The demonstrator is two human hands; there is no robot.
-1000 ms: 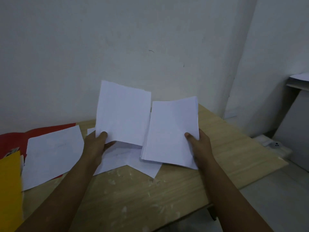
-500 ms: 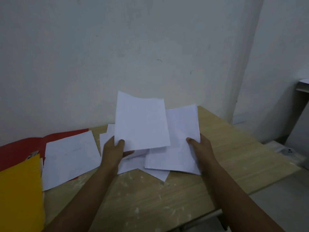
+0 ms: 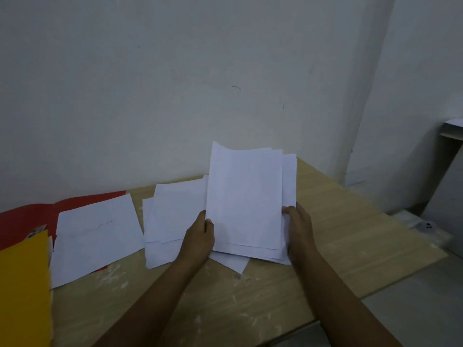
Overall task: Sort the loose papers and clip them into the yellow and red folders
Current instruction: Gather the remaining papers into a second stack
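- Your left hand [image 3: 200, 236] pinches the left edge of the stack [image 3: 246, 201], thumb on the face of the top sheet.
- Your right hand [image 3: 298, 230] grips the right edge of the same stack, fingers curled round it.
- The stack stands tilted up between both hands, long axis running away from you, its lower end close to the surface [image 3: 263, 304]. The sheets are not squared; edges stagger at the right and at the bottom.
- Loose sheets [image 3: 175, 216] lie flat just left of your left hand, partly under the stack; one corner shows below it.
- A single sheet [image 3: 97, 236] lies further left, overlapping the red folder [image 3: 27, 216], which lies open along the wall.
- The yellow folder [image 3: 23, 289] lies at the far left, nearest you, covering part of the red one. A clip [image 3: 37, 231] appears to show at its top edge.
- Key relation: both folders lie to your left, well apart from the stack. Your left hand is the nearer. Expect any filing move to carry the papers leftward across the loose sheets.
- No papers appear clipped yet; sorting is judged to be at an early stage.
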